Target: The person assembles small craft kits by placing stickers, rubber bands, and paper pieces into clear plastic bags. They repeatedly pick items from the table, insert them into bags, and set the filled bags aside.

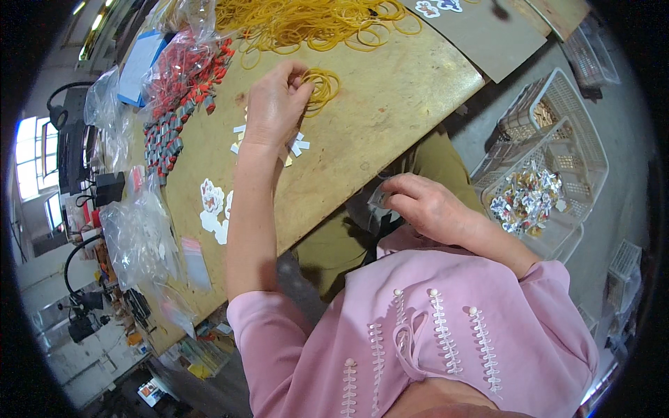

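Left arm [252,209] outstretched, left hand [275,104] pinches yellow rubber bands [325,90]; right hand [426,203] over lap [324,259], fingertips curled onto clear plastic bag [378,198].

Small red-and-grey pieces [164,143] on the left side of the table [401,97], a bright window [35,150] left of it.

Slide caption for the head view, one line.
Left hand at a few yellow loops on the worktable, right hand above the lap.
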`<act>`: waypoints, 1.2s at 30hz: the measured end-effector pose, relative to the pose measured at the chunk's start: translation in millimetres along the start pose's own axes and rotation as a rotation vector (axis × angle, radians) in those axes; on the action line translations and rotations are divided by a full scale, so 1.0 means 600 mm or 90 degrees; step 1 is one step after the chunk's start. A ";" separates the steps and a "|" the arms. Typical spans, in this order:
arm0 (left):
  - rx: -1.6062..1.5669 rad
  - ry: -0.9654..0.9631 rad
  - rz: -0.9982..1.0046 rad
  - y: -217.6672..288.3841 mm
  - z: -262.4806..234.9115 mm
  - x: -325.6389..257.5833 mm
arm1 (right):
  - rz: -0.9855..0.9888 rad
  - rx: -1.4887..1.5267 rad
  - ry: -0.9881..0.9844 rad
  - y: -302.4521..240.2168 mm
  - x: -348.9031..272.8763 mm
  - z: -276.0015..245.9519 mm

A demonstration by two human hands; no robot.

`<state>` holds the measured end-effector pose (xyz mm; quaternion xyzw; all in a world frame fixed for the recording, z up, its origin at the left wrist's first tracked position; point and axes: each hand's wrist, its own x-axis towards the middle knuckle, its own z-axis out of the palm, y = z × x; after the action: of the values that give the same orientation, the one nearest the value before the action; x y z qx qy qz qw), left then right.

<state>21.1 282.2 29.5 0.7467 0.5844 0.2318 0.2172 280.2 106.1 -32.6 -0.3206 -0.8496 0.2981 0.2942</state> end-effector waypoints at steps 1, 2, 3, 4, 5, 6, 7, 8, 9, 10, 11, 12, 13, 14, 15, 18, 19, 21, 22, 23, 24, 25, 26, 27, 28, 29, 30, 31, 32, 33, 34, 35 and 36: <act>0.026 0.008 0.001 -0.009 0.004 0.005 | 0.000 0.004 0.003 0.002 -0.001 0.002; 0.053 0.012 0.005 -0.013 0.009 0.009 | 0.003 0.008 0.009 0.003 -0.005 0.004; 0.052 0.016 -0.001 -0.014 0.013 0.012 | 0.006 0.005 0.011 0.005 -0.008 0.005; 0.051 0.020 -0.008 -0.015 0.016 0.015 | 0.009 0.003 0.012 0.008 -0.011 0.005; 0.051 0.026 -0.018 -0.016 0.016 0.016 | 0.009 0.001 0.011 0.010 -0.011 0.005; 0.069 0.040 -0.002 -0.015 0.017 0.016 | 0.008 0.001 0.011 0.010 -0.012 0.006; 0.086 0.055 0.014 -0.013 0.018 0.016 | 0.007 0.000 0.011 0.011 -0.012 0.007; 0.104 0.070 0.031 -0.012 0.019 0.016 | 0.004 -0.001 0.011 0.011 -0.012 0.007; 0.023 0.057 -0.015 -0.015 0.019 0.017 | -0.004 0.002 0.016 0.011 -0.010 0.006; -0.059 0.045 -0.060 -0.021 0.020 0.017 | -0.012 0.004 0.021 0.009 -0.007 0.005; -0.142 0.030 -0.102 -0.017 0.021 0.018 | -0.018 0.005 0.027 0.009 -0.006 0.004; -0.209 0.034 -0.111 -0.011 0.018 0.014 | -0.017 0.004 0.026 0.009 -0.008 0.003; -0.276 0.039 -0.119 -0.004 0.011 0.004 | -0.016 0.003 0.025 0.010 -0.009 0.003; -0.343 0.044 -0.129 0.003 0.004 -0.005 | -0.017 0.002 0.022 0.009 -0.008 0.003; -0.374 0.038 -0.096 0.001 0.001 -0.009 | -0.011 0.001 0.019 0.008 -0.009 0.003; -0.443 0.018 -0.027 -0.003 -0.011 -0.020 | -0.002 -0.003 0.012 0.008 -0.010 0.005; -0.451 0.006 -0.026 0.000 -0.016 -0.026 | -0.002 -0.006 0.010 0.009 -0.011 0.006; -0.480 -0.011 -0.025 0.001 -0.023 -0.039 | 0.000 -0.008 0.007 0.008 -0.010 0.008; -0.501 -0.018 -0.026 -0.001 -0.025 -0.046 | 0.002 -0.007 0.006 0.006 -0.009 0.008; -0.523 -0.025 -0.027 -0.002 -0.027 -0.053 | 0.005 -0.006 0.005 0.005 -0.009 0.008; -0.546 -0.022 -0.053 0.001 -0.027 -0.062 | 0.005 -0.004 0.003 0.005 -0.009 0.009; -0.568 -0.019 -0.078 0.007 -0.026 -0.072 | 0.005 -0.003 0.002 0.005 -0.009 0.010; -0.590 -0.014 -0.106 0.010 -0.026 -0.079 | 0.004 0.000 -0.002 0.004 -0.008 0.011; -0.594 -0.017 -0.118 0.009 -0.028 -0.082 | 0.001 -0.002 -0.003 0.003 -0.007 0.011; -0.599 -0.021 -0.131 0.007 -0.028 -0.085 | -0.002 -0.005 -0.005 0.002 -0.006 0.012; -0.603 -0.024 -0.143 0.006 -0.029 -0.088 | -0.006 -0.007 -0.007 0.002 -0.006 0.012; -0.616 -0.017 -0.156 0.006 -0.029 -0.089 | -0.005 -0.008 -0.012 0.001 -0.005 0.011; -0.629 -0.009 -0.168 0.006 -0.029 -0.091 | -0.005 -0.010 -0.017 -0.001 -0.004 0.009; -0.641 -0.003 -0.180 0.006 -0.030 -0.091 | -0.005 -0.011 -0.021 -0.002 -0.003 0.007; -0.617 -0.009 -0.175 0.002 -0.033 -0.092 | -0.007 -0.012 -0.018 -0.002 -0.003 0.008; -0.593 -0.015 -0.170 -0.006 -0.036 -0.093 | -0.011 -0.013 -0.016 -0.001 -0.003 0.010; -0.568 -0.022 -0.165 -0.010 -0.038 -0.094 | -0.013 -0.014 -0.013 -0.001 -0.003 0.011; -0.587 -0.016 -0.177 -0.009 -0.040 -0.098 | -0.014 -0.014 -0.010 -0.002 -0.003 0.011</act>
<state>-9.6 227.6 40.1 0.4902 0.5119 0.4268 0.5617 276.3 102.4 -36.6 -0.3120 -0.8586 0.2880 0.2874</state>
